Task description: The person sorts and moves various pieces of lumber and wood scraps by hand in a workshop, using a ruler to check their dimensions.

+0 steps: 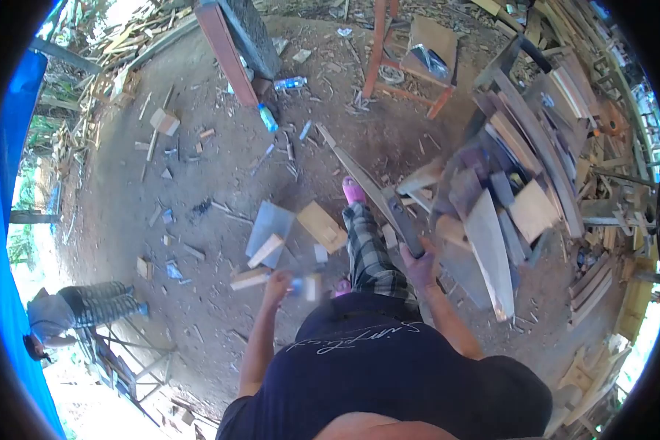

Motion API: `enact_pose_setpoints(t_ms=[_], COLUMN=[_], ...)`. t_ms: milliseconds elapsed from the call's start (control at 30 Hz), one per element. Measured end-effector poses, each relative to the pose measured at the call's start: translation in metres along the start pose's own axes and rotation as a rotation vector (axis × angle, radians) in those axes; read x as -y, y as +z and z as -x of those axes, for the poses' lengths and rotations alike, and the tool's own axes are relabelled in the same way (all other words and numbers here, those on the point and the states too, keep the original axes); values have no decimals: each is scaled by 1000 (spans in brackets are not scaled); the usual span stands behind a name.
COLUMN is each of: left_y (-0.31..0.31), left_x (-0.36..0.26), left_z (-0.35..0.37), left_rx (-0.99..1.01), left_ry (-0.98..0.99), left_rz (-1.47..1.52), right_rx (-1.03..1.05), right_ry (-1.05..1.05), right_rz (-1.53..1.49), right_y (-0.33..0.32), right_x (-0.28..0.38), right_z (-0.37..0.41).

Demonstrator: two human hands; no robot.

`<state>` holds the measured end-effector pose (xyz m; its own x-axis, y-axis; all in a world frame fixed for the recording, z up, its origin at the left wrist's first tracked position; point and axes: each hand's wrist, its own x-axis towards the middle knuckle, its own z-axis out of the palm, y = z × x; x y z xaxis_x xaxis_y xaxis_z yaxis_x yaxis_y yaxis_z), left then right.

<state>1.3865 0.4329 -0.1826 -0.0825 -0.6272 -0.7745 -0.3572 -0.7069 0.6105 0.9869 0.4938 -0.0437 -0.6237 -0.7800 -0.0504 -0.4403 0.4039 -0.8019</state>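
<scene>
Right hand (420,265) grip wrapped on long dark wooden plank (378,198), left hand (277,282) grip can't tell (blurred) by small pale wood block (312,286); I'd steady plank two-handed.

Right hand (420,265): grips the near end of a long plank (367,187)
Left hand (277,282): holds a blurred wood block (312,287)
Beside: stacked boards (517,187), dirt floor (198,147)
</scene>
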Motion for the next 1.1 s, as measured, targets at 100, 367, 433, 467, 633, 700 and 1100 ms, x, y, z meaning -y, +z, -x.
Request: enact_pose_setpoints(t_ms=[100, 367, 433, 467, 633, 700, 1100], left_y=[-3, -11, -29, -38, -90, -110, -166], left_x=[-1, -251, -288, -303, -330, -333, -594], left_z=[-103, -174, -199, -210, -265, -299, -559], left_rx=[66, 32, -106, -138, -59, -21, -64], left_ry=[287, -215, -79, -54, -260, -284, -204], left_rz=[-325, -114, 55, 111, 145, 23, -54], right_rx=[-21, -13, -116, -47, 28, -138, -169], right_ry=[16, 16, -43, -7, 108, 11, 224], right_rz=[-146, 115, 143, 154, 130, 162, 265], right_y=[57, 92, 107, 112, 143, 172, 246], right_x=[-16, 75, 84, 87, 135, 129, 232], right_z=[-93, -293, -329, -347, -434, -476, -642])
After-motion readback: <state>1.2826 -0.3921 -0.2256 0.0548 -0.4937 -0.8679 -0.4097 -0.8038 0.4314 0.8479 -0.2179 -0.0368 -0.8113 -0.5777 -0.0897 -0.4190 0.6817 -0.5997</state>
